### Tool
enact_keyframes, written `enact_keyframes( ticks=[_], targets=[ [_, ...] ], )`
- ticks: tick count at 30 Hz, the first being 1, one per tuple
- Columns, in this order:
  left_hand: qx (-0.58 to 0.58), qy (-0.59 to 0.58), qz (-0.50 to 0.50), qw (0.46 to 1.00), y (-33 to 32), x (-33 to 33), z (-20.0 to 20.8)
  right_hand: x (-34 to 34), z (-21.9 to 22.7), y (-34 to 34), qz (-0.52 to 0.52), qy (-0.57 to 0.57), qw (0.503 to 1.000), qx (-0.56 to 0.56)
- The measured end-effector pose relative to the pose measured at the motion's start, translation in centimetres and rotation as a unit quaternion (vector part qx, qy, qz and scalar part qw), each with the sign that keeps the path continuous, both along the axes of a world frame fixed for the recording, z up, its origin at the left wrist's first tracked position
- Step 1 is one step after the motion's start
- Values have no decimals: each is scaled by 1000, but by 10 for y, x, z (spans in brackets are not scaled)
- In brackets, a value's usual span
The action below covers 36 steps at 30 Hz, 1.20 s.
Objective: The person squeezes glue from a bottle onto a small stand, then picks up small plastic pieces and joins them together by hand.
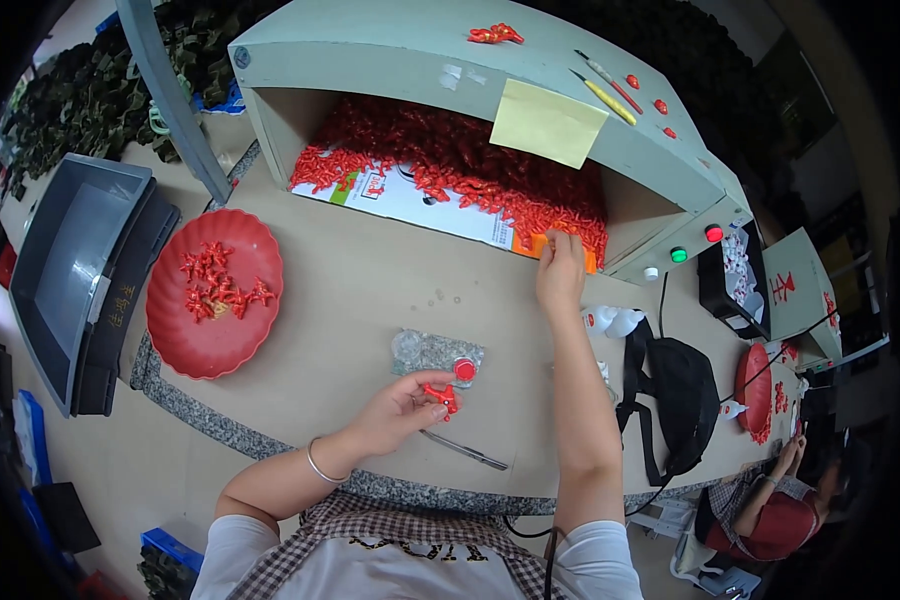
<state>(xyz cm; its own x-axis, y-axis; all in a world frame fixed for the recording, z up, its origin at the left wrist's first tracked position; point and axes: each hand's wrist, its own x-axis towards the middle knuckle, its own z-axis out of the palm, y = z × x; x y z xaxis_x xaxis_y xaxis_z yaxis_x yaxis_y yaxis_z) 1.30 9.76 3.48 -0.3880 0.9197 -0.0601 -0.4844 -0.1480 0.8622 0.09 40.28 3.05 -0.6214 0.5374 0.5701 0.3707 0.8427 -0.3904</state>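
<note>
Between the thumb and fingers of my left hand point(395, 410) is a small red plastic figure point(440, 400), held low over the table. My right hand point(562, 272) stretches forward to the front right edge of a heap of small red plastic parts point(450, 135) inside a pale green cabinet point(390, 72). Its fingertips are pinched there, and what they grip, if anything, is hidden. Just beyond my left hand lies a speckled stone slab point(432, 350) bearing a clear round piece and a small pot of red point(465, 369). Metal tweezers point(470, 452) rest nearer me.
A red scalloped bowl point(162, 310) with several red figures stands left, beside stacked grey bins point(45, 270). White bottles point(620, 322) and a black bag point(682, 400) sit right of my right forearm. Pens point(610, 102) lie atop the cabinet. Another person point(770, 515) sits far right.
</note>
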Motion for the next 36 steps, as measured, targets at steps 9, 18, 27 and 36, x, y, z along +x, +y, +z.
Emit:
enact_keyframes(
  ticks=[9, 18, 27, 36],
  targets=[
    [18, 19, 26, 999, 2, -1, 0, -41, -11, 29, 21, -136, 988, 68],
    [-15, 94, 53, 994, 2, 2, -3, -52, 1, 25, -11, -206, 976, 76],
    [-12, 99, 50, 994, 2, 2, -6, -52, 0, 24, -20, -233, 965, 119],
    [-14, 75, 50, 996, 3, 3, -5, -42, 6, 18, -48, -214, 967, 128]
  ],
)
